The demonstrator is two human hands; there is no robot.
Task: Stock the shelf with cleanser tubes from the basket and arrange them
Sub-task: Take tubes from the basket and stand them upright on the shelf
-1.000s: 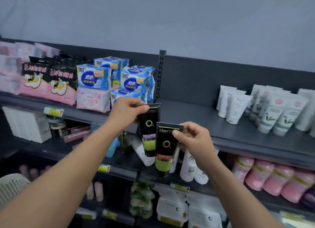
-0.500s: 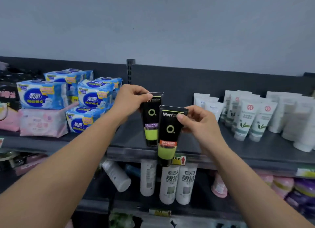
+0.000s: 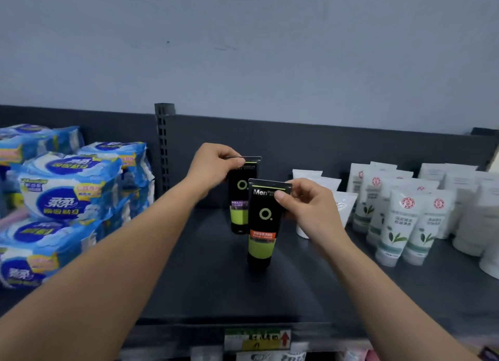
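Note:
Two black and green cleanser tubes stand cap-down on the dark top shelf (image 3: 205, 287). My left hand (image 3: 213, 166) pinches the flat top edge of the rear tube (image 3: 239, 206), which has a purple band. My right hand (image 3: 305, 206) pinches the top corner of the front tube (image 3: 262, 225), which has an orange band and the word "Men". Both tubes are upright, the front one a little nearer to me and to the right. The basket is out of view.
Blue and white soft packs (image 3: 67, 195) are piled at the left of the shelf. White tubes with green leaf prints (image 3: 397, 225) stand in rows at the right. A slotted upright post (image 3: 162, 150) rises behind. A price tag (image 3: 256, 339) hangs on the shelf's front edge.
Both hands have carried the tubes up and forward from in front of the lower shelves onto the top shelf, where their caps now rest on the surface. The view has closed in.

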